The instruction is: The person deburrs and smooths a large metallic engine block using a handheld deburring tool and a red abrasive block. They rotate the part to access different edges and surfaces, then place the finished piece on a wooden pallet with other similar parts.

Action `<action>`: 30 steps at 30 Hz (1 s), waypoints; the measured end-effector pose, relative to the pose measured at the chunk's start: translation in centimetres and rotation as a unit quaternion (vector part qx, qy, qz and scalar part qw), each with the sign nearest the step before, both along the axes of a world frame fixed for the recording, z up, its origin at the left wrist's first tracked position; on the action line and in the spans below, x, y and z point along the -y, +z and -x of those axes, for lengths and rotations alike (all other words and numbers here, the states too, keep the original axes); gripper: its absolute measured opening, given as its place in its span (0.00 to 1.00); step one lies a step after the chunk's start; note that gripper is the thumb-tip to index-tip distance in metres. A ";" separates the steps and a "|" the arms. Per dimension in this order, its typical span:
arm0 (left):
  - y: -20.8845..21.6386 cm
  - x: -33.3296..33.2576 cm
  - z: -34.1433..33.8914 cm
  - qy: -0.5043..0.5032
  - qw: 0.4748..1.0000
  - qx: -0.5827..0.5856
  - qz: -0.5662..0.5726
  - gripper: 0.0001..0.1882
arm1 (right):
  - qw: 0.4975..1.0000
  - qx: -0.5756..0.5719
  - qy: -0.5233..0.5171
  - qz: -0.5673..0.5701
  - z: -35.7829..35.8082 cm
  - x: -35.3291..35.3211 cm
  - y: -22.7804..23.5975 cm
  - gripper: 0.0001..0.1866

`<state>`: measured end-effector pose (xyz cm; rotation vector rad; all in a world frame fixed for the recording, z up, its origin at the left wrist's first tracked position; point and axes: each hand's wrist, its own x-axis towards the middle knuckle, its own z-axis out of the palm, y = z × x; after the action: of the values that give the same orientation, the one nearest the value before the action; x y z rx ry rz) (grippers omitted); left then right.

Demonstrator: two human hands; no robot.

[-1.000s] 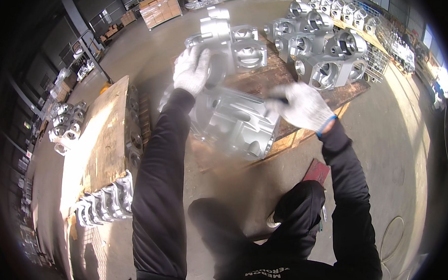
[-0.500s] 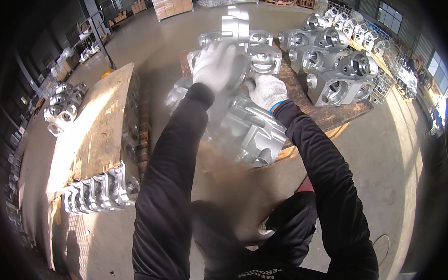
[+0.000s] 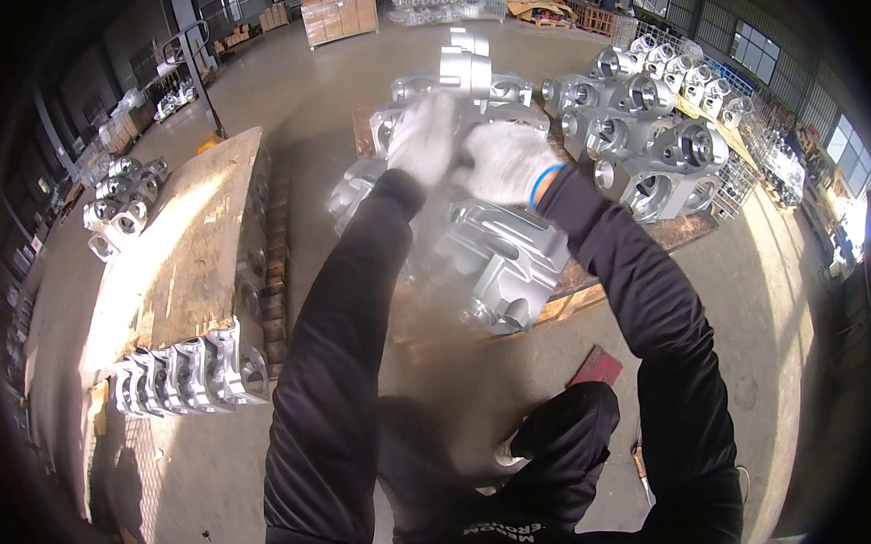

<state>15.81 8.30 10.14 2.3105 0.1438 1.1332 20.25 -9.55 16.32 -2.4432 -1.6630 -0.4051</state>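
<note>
Both my hands wear whitish knit gloves and are close together over a pile of silver metal castings. My left hand (image 3: pixel 421 143) is by the upper middle castings, its fingers smeared by motion. Beside it, my right hand (image 3: pixel 510 164), with a blue band at the wrist, has its fingers curled down and closed; whatever they grip is hidden. Below the hands lies a large ribbed casting (image 3: pixel 517 269), tilted at the near edge of the wooden pallet (image 3: pixel 669 233). An upright cylindrical casting (image 3: pixel 465 71) stands behind them.
Several castings (image 3: pixel 647 159) stand on the pallet to the right. At left, a plywood board (image 3: pixel 181 252) covers a stack with a row of castings (image 3: pixel 185 379) at its near end. A red object (image 3: pixel 597 365) lies on the floor near my knee. Boxes (image 3: pixel 340 14) stand far back.
My right hand has moved up and left, closer to my left hand, and turned over the castings. The left hand has shifted slightly right. More of the red object shows on the floor.
</note>
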 end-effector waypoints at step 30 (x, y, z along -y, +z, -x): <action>0.3 0.4 -0.7 0.056 0.993 -0.056 -0.087 0.22 | 0.852 -0.471 -0.159 -0.166 -9.4 11.2 -12.7 0.30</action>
<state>16.55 7.94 10.47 2.5501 0.2270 1.1085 29.66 -20.80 3.65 -2.0691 -0.7034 0.4069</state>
